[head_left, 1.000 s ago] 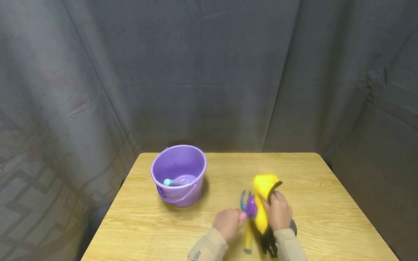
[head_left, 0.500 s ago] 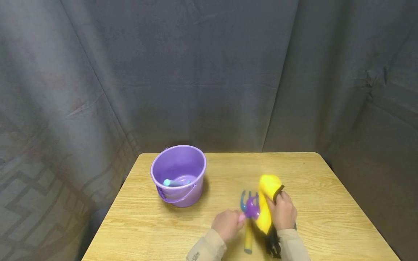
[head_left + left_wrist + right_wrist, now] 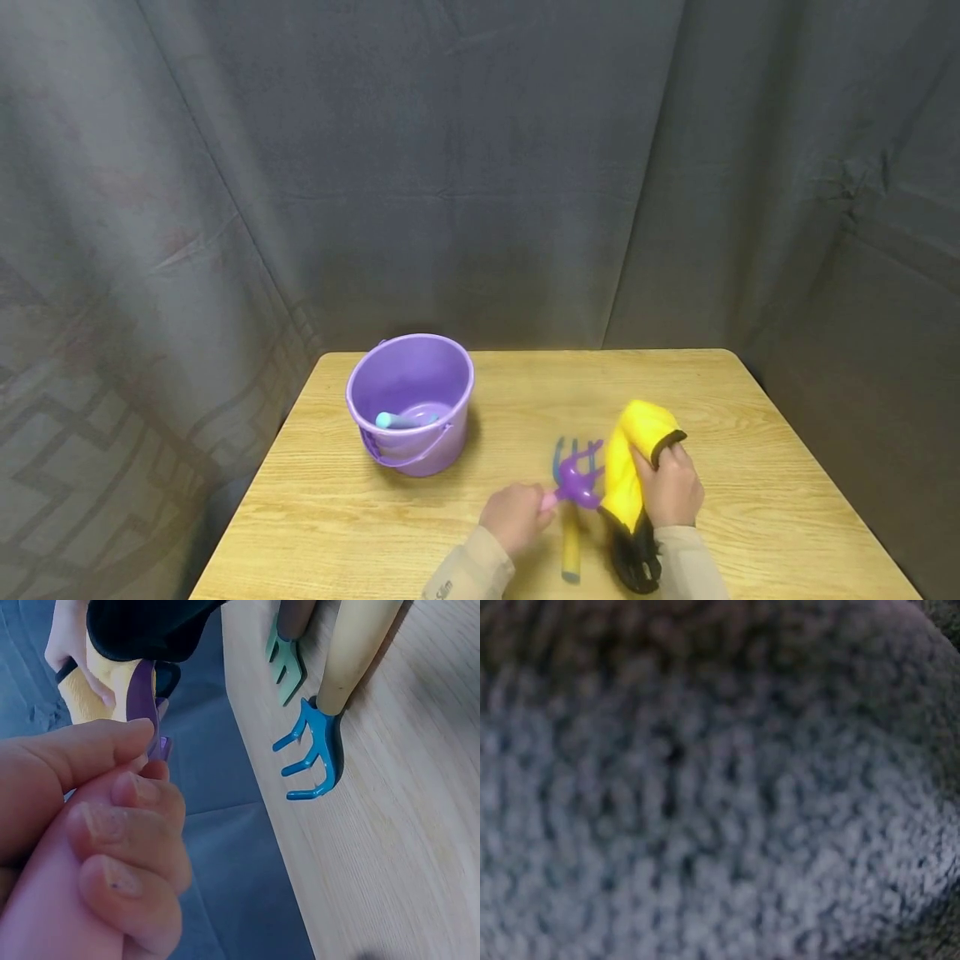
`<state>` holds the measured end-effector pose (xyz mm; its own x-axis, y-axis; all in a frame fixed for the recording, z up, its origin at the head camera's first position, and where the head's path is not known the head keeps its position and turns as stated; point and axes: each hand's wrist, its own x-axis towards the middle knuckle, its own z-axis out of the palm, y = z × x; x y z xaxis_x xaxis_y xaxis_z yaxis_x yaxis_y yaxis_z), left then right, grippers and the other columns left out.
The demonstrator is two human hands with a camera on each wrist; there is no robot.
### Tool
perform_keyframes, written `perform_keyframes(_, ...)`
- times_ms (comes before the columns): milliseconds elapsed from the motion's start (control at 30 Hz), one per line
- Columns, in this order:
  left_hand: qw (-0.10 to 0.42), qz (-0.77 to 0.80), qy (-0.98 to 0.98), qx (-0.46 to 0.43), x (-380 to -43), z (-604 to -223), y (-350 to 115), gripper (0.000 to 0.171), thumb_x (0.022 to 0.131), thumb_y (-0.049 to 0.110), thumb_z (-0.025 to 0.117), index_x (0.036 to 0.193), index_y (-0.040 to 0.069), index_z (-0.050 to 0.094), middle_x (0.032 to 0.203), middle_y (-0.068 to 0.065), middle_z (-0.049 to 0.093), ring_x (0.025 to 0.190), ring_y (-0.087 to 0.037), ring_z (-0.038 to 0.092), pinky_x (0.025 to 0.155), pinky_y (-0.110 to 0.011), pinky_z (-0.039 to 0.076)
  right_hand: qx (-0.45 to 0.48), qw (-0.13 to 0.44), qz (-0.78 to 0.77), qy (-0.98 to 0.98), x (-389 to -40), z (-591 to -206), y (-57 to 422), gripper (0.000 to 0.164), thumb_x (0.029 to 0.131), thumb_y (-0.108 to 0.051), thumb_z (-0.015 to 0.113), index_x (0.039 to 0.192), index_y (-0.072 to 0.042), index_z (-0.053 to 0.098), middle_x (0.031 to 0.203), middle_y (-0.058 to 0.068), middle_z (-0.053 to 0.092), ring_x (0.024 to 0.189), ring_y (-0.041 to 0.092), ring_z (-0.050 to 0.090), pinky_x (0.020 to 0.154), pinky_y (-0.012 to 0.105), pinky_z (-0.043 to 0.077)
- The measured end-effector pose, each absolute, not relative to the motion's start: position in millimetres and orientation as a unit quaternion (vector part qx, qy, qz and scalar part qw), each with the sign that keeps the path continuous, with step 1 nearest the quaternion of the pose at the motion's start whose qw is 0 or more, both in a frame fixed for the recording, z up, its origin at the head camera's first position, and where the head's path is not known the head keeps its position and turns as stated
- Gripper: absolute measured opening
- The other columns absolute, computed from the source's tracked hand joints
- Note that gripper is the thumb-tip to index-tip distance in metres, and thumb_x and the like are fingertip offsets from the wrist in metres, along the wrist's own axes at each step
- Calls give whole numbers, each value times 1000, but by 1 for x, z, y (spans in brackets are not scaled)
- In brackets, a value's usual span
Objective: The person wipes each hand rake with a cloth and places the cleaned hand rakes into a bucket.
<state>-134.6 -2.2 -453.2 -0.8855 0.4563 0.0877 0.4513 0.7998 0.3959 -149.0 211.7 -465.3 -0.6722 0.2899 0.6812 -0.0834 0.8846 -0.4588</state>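
My left hand (image 3: pixel 515 517) grips the pink handle of a purple toy hand rake (image 3: pixel 579 483), whose prongs show in the head view. To its right, my right hand (image 3: pixel 672 490) holds a yellow and black work glove (image 3: pixel 625 467) by its dark-edged cuff, with the black finger end hanging toward the front edge. Under the purple rake lies a blue hand rake (image 3: pixel 322 754) with a wooden handle. Beside it, in the left wrist view, a green garden fork (image 3: pixel 287 667) lies on the table. Blurred knit fabric (image 3: pixel 720 825) fills the right wrist view, so that hand's fingers are hidden there.
A purple bucket (image 3: pixel 453 442) stands at the back left of the wooden table (image 3: pixel 315 500), its handle lowered at the front. Inside lies a tool with a light blue handle (image 3: pixel 393 420). Grey curtains (image 3: pixel 465 183) hang behind and at both sides.
My right hand has moved right with the glove, and a gap now shows between the glove and the purple rake's prongs. The left hand has shifted slightly left and down; the bucket is unmoved.
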Motion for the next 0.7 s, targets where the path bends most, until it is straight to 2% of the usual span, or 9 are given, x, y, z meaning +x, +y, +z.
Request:
perform_keyframes(133, 6, 211, 948, 236, -134, -453, -4, 23, 82, 25, 63, 68, 10, 54, 54, 6, 42, 45, -6, 38, 42, -18, 34, -68, 385, 230, -891, -147, -465, 216, 39, 62, -9, 78, 54, 0, 41, 54, 10, 40, 41, 21, 38, 33, 33, 32)
perform_keyframes(267, 6, 213, 948, 235, -134, -454, -6, 23, 82, 25, 63, 68, 10, 53, 55, 5, 42, 45, -6, 38, 42, -18, 34, -99, 355, 239, -898, -146, -464, 218, 39, 66, -12, 76, 55, 2, 41, 54, 9, 39, 43, 20, 36, 35, 31, 30)
perform_keyframes(433, 0, 208, 950, 235, -134, -457, -8, 25, 81, 26, 63, 66, 10, 52, 54, 5, 41, 44, -6, 37, 41, -18, 33, -140, 328, 252, -899, -144, -464, 223, 37, 71, -15, 73, 59, 5, 44, 56, 11, 40, 47, 24, 37, 40, 34, 29)
perform_keyframes(700, -3, 197, 953, 229, -135, -461, -11, 24, 81, 26, 63, 68, 9, 53, 54, 4, 42, 44, -6, 37, 41, -18, 33, -166, 335, 259, -891, -141, -461, 230, 39, 75, -17, 70, 59, 7, 43, 58, 17, 43, 47, 32, 43, 42, 46, 34)
